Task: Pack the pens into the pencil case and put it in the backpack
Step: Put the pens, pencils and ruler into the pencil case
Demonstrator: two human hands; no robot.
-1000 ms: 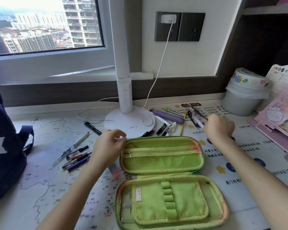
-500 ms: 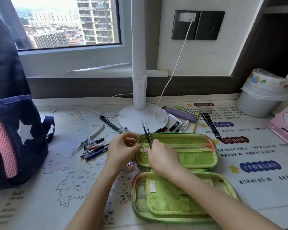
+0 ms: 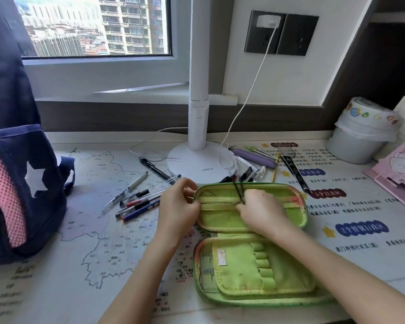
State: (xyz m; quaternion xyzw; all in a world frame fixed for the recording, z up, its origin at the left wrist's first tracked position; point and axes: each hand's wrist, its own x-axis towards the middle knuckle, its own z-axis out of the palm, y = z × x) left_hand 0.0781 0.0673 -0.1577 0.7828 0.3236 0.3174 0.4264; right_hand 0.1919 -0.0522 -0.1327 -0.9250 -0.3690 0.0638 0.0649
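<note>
**A:** Where was the pencil case (image 3: 250,242) when you stopped?

**B:** It lay open flat on the desk mat (image 3: 98,242), just in front of the lamp base (image 3: 197,164), in the same spot as half a second before. Your left hand (image 3: 177,211) was curled on the left end of its upper half, fingers pinched at the rim there, much as earlier.

**A:** And the right one?

**B:** Your right hand (image 3: 262,212) rested on the mesh pocket of that upper half, closed around two thin dark pens (image 3: 239,191) whose ends stuck up past the case's far edge. A second before, that hand had been a fist out over the right-hand pile; half a second before, it had already arrived at the case with the pens. Since then they had sunk a little lower and tilted more.

**A:** What about the rest?

**B:** The loose pens on the left (image 3: 138,199) had not moved, nor had the cluster by the lamp (image 3: 250,171). The backpack (image 3: 17,174) stood upright at the left edge of the desk, well apart from the case.
</note>
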